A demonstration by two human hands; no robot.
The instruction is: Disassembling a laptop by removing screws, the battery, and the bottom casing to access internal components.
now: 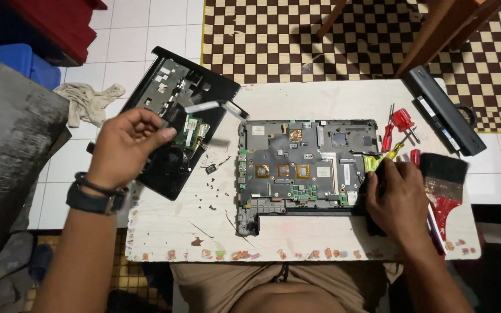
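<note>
**Halfway Apart: Laptop Stripped on a Low Table**

Clearly the teardown is well along. A bare laptop motherboard (305, 168), still sitting in its grey frame, lies in the middle of the small white table (331, 98), with copper chip pads exposed. Its black casing half (175, 122) hangs off the table's left edge, a few small boards still seated in it, and loose black screws (210, 188) are scattered between the two. The left hand (126, 148) hovers over the casing, fingers curled loosely together; whether they pinch anything I cannot tell. The right hand (398, 197) rests at the board's right edge, fingers pressed down around a dark piece there, which I cannot identify. Just beside it lie red-handled screwdrivers (398, 130) and a wide red-handled brush (445, 179); a long black battery pack (445, 110) sits at the far right corner. Judging by this, opening is done; the board remains in its frame, and nothing is reassembled.
</note>
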